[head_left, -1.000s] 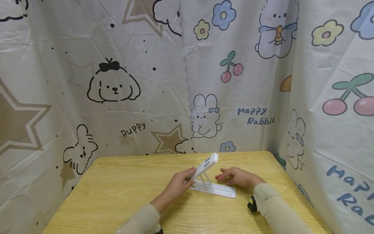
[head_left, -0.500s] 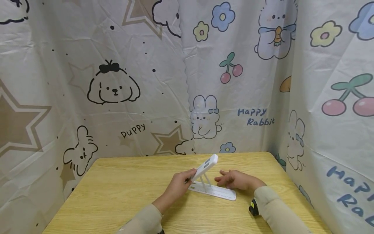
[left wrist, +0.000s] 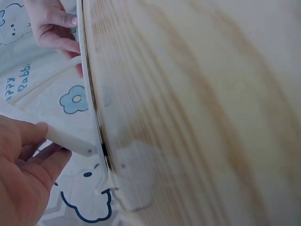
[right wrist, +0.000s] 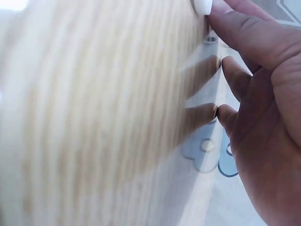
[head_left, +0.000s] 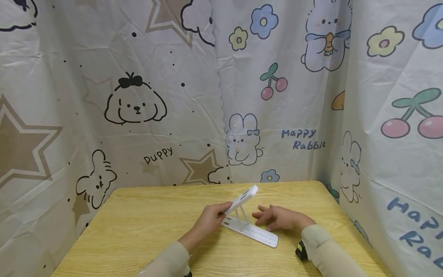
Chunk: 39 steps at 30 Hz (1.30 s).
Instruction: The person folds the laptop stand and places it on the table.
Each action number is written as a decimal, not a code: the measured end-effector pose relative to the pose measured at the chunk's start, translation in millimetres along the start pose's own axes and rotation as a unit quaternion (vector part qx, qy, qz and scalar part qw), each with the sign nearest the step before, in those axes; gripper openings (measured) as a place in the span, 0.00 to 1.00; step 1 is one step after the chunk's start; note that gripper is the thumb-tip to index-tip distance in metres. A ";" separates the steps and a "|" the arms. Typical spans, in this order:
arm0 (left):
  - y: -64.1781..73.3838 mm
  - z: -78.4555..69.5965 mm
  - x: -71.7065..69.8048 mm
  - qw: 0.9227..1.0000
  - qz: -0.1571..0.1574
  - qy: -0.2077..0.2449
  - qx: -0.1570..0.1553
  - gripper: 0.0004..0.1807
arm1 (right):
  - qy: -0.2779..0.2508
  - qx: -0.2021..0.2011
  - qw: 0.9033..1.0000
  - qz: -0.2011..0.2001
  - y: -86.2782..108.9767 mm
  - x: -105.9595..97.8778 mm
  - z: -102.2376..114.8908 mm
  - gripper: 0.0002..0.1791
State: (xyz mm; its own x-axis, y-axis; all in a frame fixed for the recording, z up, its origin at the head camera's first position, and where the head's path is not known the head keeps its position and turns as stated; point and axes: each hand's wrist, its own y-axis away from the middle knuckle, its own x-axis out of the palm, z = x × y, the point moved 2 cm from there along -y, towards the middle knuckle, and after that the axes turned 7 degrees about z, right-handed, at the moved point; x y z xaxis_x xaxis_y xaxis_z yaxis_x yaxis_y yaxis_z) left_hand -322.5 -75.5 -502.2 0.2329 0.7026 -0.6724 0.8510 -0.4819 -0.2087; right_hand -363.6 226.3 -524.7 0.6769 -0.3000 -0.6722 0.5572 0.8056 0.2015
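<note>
Stand [head_left: 250,229], one, white, propped on desk [head_left: 155,215], near middle. Left hand [head_left: 209,218], at its nine o'clock: pinching raised plate [head_left: 244,198]. Right hand [head_left: 281,218], three o'clock: fingers apart, at base's edge.

Room over left tabletop [head_left: 145,223]; white stand [head_left: 254,234] blocks middle, curtain [head_left: 194,127] behind.

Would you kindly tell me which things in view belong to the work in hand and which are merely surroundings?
Part of the work:
1. White folding stand
2. Left hand, gripping the stand's raised plate
3. Right hand, beside the stand's base
4. Wooden table, under the stand

Surroundings:
1. Printed curtain
2. Black device by the right sleeve
</note>
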 end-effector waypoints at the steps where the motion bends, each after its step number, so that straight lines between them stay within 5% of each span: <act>1: 0.4 0.7 -0.7 1.000 0.002 -0.002 0.002 0.28 | -0.001 -0.005 1.000 0.001 0.1 1.2 0.8 0.22; 15: 4.0 14.5 -11.0 0.999 0.033 0.002 0.023 0.25 | -0.011 -0.027 1.000 0.005 -6.2 18.0 14.9 0.22; 33: 9.2 27.8 -21.2 0.994 0.051 0.092 -0.032 0.17 | 0.015 -0.035 0.999 0.015 -15.9 34.5 31.1 0.26; 39: 10.6 32.7 -25.8 0.992 0.056 0.107 -0.029 0.17 | 0.030 -0.043 0.999 0.008 -20.8 38.3 38.2 0.27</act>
State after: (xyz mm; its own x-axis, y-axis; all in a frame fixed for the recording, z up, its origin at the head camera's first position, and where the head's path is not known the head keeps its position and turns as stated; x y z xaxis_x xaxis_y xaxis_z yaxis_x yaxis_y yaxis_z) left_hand -334.9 -115.8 -510.3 0.4164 0.7451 -0.5210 0.8388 -0.5359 -0.0959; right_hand -330.9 178.6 -527.4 0.6543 -0.2567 -0.7114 0.5008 0.8519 0.1532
